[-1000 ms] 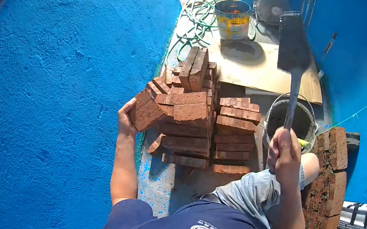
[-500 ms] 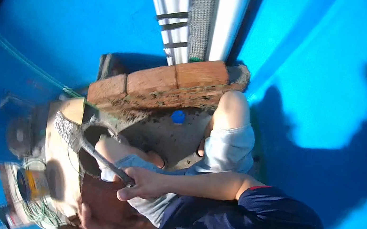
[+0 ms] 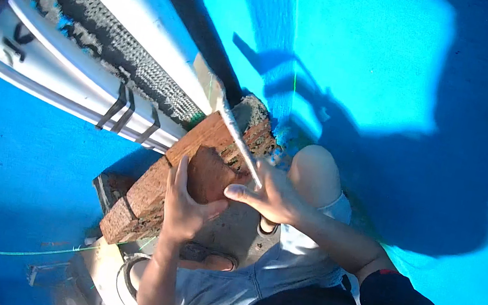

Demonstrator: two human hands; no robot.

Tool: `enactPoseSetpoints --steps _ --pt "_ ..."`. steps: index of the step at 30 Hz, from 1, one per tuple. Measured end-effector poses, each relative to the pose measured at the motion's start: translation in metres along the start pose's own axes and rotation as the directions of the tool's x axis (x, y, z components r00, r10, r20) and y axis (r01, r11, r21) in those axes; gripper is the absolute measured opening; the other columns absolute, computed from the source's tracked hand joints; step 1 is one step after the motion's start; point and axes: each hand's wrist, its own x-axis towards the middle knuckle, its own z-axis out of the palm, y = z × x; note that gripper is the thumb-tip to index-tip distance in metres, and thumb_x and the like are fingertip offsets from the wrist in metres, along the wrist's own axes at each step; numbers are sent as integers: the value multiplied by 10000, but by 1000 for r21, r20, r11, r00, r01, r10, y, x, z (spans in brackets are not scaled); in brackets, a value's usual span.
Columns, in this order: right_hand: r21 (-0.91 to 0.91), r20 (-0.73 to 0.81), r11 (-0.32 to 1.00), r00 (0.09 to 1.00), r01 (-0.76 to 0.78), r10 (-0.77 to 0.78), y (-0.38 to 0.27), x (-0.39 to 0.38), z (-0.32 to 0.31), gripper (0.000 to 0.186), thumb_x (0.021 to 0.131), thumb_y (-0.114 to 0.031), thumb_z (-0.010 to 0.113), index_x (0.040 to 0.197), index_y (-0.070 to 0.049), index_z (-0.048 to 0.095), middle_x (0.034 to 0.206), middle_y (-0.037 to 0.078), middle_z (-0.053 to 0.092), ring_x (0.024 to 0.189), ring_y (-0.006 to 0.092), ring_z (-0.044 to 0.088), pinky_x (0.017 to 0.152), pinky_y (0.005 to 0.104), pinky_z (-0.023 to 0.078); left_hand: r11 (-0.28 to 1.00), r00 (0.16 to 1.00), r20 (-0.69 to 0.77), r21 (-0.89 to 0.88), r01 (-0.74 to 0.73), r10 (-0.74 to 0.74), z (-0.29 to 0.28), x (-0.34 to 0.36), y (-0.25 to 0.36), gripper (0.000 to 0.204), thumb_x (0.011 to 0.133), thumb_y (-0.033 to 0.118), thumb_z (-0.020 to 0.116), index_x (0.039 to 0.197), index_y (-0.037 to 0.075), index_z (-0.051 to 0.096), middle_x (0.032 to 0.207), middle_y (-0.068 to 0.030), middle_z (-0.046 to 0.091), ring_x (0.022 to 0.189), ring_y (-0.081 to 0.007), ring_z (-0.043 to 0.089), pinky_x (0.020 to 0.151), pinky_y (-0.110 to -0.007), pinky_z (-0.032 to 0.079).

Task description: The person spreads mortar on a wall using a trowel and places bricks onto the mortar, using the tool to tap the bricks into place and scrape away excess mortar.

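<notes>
In my left hand [image 3: 184,213] is a reddish-brown brick [image 3: 208,175], gripped with the fingers along its left side and the thumb under its near edge. It is held up against the curved row of bricks [image 3: 147,191], overlapping it in view. My right hand [image 3: 275,197] is closed round the handle of a trowel [image 3: 235,133], its thumb stretched toward the brick. The trowel's blade points up and away, over the far end of the row by the white pipes. Grey mortar [image 3: 252,110] sits at that end.
White pipes [image 3: 131,19] bound with black tape stand behind the bricks, with a grey mesh strip [image 3: 160,78] between them. Blue walls [image 3: 361,56] rise around. A mortar bucket [image 3: 132,275] and a pale board [image 3: 106,258] are at my lower left. A green string [image 3: 36,258] runs across the left.
My view has turned right. The trowel has come from the bucket to the far end of the brick row. My left hand has risen from the lower left and now holds a brick.
</notes>
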Motion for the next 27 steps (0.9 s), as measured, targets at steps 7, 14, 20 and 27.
enactPoseSetpoints --steps 7,14,20,27 --pt "-332 -89 937 993 -105 80 17 -11 -23 663 791 -459 756 1197 -8 486 897 81 657 610 134 559 592 332 482 998 997 46 -2 -66 66 54 156 -49 972 493 239 890 1307 -31 435 1236 -200 477 1186 -366 460 1009 -423 404" --pt "-256 173 966 981 -39 86 17 -11 -23 582 861 -487 656 1071 18 458 949 230 607 908 393 643 719 453 524 972 975 223 233 -27 -27 109 222 -74 1127 525 418 886 1431 36 335 1406 -210 398 1321 -363 360 1111 -429 318" --pt "-196 173 976 977 -91 126 12 -10 -26 539 810 -415 747 1084 -18 507 889 135 632 806 234 653 691 352 512 980 979 198 199 12 -52 133 224 -92 1121 528 397 884 1432 38 327 1391 -208 404 1305 -369 369 1098 -431 336" --pt "151 190 956 957 -250 220 -9 -2 -34 312 924 -248 630 1104 -15 529 794 38 595 751 129 571 664 277 454 960 988 113 249 -131 106 142 221 -102 1071 525 348 880 1398 5 363 1347 -228 411 1283 -385 368 1070 -449 349"
